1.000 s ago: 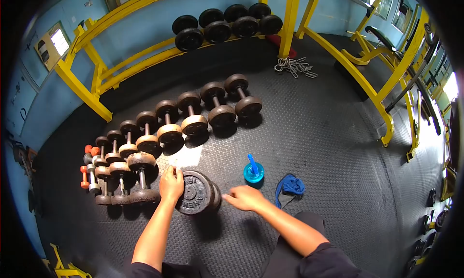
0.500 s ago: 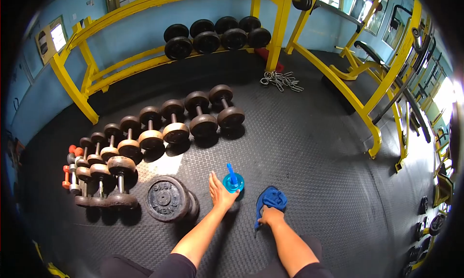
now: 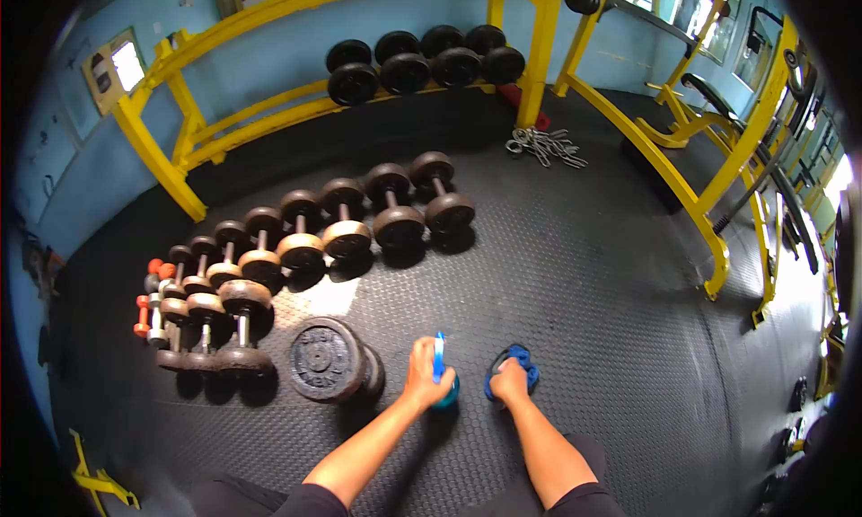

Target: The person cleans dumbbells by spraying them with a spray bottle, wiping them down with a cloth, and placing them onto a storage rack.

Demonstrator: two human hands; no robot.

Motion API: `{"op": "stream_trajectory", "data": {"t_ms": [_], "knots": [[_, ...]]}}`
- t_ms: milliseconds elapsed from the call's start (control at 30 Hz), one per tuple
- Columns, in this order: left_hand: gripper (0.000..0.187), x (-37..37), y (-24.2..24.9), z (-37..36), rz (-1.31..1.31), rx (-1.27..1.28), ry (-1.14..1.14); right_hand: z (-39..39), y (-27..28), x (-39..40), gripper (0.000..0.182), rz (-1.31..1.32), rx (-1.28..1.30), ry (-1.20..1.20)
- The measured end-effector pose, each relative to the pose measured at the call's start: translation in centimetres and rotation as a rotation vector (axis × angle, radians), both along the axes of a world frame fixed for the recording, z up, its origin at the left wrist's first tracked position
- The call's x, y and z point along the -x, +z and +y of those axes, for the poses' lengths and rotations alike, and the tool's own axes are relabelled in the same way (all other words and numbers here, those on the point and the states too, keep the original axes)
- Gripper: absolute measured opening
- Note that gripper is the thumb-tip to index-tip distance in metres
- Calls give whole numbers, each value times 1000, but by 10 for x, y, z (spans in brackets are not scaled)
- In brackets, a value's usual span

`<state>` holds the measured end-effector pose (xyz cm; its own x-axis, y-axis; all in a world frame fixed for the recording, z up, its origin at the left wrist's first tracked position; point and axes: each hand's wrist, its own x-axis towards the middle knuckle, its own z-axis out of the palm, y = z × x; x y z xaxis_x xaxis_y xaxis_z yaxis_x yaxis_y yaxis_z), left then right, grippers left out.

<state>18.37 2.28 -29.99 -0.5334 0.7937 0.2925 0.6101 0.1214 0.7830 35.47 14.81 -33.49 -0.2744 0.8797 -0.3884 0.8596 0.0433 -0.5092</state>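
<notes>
My left hand is wrapped round the top of a spray bottle with a blue spray head. Part of its teal body shows below my fingers, and the rest is hidden. To the right, my right hand grips a bunched blue cloth, low over the black floor. Left of my hands, a large dumbbell stands on end, its round face with raised lettering turned up.
Several dumbbells line the black rubber floor at the left. Behind them stands a yellow rack holding black dumbbells. Metal collar clips lie near its right post. A yellow machine frame stands at the right.
My left hand has gone from open beside the bottle to closed round its top. My right hand still holds the cloth, now bunched smaller. The whole view has shifted slightly.
</notes>
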Motion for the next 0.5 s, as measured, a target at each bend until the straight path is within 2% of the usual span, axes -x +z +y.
{"op": "stream_trajectory", "data": {"t_ms": [33, 100, 133, 167, 233, 300, 333, 367, 467, 500], "knots": [[58, -3, 18, -19, 58, -9, -21, 3, 1, 8, 23, 68, 5, -91], [56, -14, 57, -57, -7, 123, 132, 22, -15, 30, 18, 246, 205, -425], [56, -25, 83, -75, -112, 150, 230, 38, -44, 32, 20, 540, 363, -443], [56, -35, 106, -91, -219, 223, 310, 34, 30, 44, 25, 710, 584, -681], [55, -51, 123, -123, -312, 270, 422, 36, 58, 59, 31, 1208, 887, -889], [54, -56, 138, -143, -305, 233, 493, 17, 109, 55, 34, 1397, 1070, -947], [54, -58, 142, -150, -304, 243, 522, 0, 124, 57, 34, 1520, 1010, -988], [53, -59, 145, -157, -304, 250, 553, -3, 116, 66, 34, 1509, 1031, -974], [44, -55, 150, -163, -272, 229, 589, -14, 90, 87, 30, 1167, 989, -899], [43, -55, 153, -164, -272, 220, 601, -7, 72, 91, 30, 1272, 1052, -901]]}}
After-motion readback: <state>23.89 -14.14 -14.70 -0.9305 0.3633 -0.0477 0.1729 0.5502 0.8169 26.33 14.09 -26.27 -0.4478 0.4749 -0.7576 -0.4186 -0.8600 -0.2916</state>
